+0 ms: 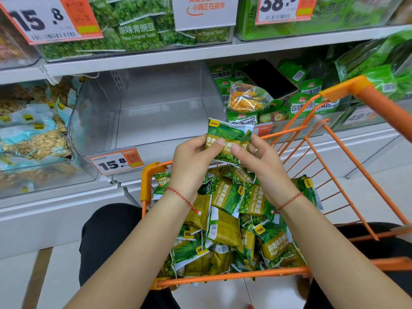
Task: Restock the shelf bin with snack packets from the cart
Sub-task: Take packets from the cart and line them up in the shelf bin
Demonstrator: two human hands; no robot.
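Observation:
Both hands hold one green garlic-pea snack packet (227, 136) upright above the cart. My left hand (191, 161) pinches its left edge with the thumb on the front. My right hand (258, 159) pinches its right side. Below them the orange wire cart (234, 276) holds a heap of several more green and olive packets (231, 224). Just beyond the hands, on the middle shelf, stands the clear plastic shelf bin (93, 121), with nothing inside and a 15.8 price tag (116, 161) on its front lip.
A bin of pale blue nut packets (33, 139) sits to the left. To the right is a bin of green vegetable-crisp packets (312, 103) with a dark phone (269, 79) lying on top. The upper shelf carries bins of original-taste pea packets (138, 34).

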